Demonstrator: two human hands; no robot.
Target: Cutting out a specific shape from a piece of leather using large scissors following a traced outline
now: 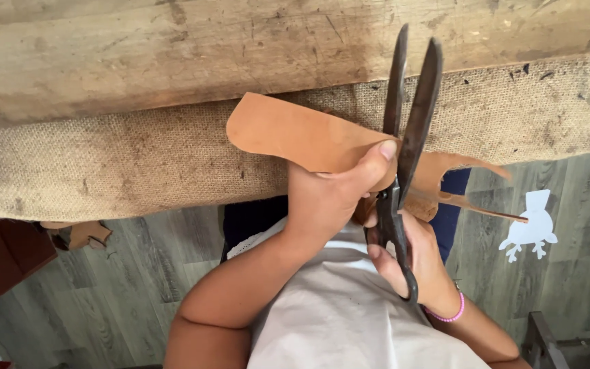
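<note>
Your right hand [414,256] is closed around the handles of the dark metal scissors [404,137], whose long blades stand open and point away from you over the bench edge. Your left hand [329,195] pinches the tan leather piece [295,133], thumb on top, just beside the pivot. The leather sits between the blades near their root, held in the air above the burlap cloth [138,160] that drapes the worn wooden bench [172,48]. Keep your thumb clear of the closing edge, hold the leather taut and level, and feed it deep so the cut runs clean. A thin offcut strip [493,212] trails right; a white paper cutout [530,225] lies on the floor.
</note>
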